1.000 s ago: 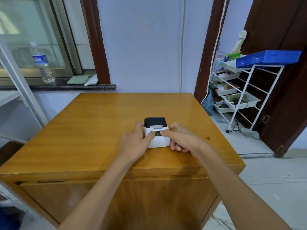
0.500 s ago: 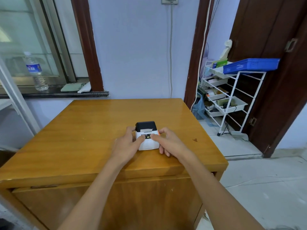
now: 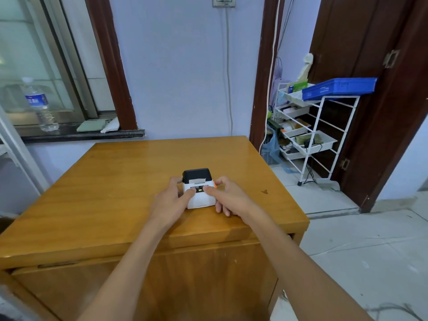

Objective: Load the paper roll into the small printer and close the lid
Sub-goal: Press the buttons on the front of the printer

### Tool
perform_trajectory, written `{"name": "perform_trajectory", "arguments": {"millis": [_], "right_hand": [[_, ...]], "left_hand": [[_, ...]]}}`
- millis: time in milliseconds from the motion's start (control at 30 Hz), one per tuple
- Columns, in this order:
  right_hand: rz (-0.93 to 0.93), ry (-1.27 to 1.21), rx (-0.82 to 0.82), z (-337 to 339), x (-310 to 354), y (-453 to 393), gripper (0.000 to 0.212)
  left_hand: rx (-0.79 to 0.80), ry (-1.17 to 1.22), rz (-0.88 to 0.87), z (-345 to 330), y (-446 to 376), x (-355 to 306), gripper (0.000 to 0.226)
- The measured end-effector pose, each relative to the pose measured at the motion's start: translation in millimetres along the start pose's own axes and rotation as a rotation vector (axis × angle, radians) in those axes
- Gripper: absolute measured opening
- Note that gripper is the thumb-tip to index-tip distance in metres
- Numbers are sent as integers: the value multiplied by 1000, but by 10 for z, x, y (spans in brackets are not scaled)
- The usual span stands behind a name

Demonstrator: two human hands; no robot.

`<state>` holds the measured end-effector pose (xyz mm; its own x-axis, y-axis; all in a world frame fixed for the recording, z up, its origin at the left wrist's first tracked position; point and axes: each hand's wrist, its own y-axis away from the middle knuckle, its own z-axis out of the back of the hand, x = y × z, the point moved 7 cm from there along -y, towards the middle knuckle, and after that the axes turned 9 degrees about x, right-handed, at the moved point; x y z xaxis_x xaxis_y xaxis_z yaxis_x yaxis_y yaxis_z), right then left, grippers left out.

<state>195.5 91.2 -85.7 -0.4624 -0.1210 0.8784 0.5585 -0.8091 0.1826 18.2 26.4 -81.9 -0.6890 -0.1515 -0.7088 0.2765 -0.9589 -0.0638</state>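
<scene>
Small printer (image 3: pixel 199 190) standing near the front edge of the wooden bench (image 3: pixel 120 181), black lid (image 3: pixel 196 175) down over the white body, with a short tab of paper (image 3: pixel 196 180) showing at the slot beneath it. Your left hand (image 3: pixel 172 200) cups the printer's left side, thumb laid across the top toward the lit green indicator (image 3: pixel 199 189); your right hand (image 3: pixel 228 196) braces the right side, forefinger stretched onto the control strip and the remaining fingers curled against the bench. Both hands press against the casing and neither one lifts it. The roll itself is not visible and is presumably enclosed. Judged from the lowered lid, loading appears done and the closing step is at or near its end. The next move calls for confirming that the lid has latched evenly on both sides, then letting go of the casing without dragging it or tugging the paper tab.
</scene>
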Motion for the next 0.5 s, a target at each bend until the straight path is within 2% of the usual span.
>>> {"name": "perform_trajectory", "arguments": {"millis": [500], "right_hand": [[32, -30, 4, -6, -5, 4, 45]], "left_hand": [[-13, 17, -3, -14, -46, 57, 51]]}}
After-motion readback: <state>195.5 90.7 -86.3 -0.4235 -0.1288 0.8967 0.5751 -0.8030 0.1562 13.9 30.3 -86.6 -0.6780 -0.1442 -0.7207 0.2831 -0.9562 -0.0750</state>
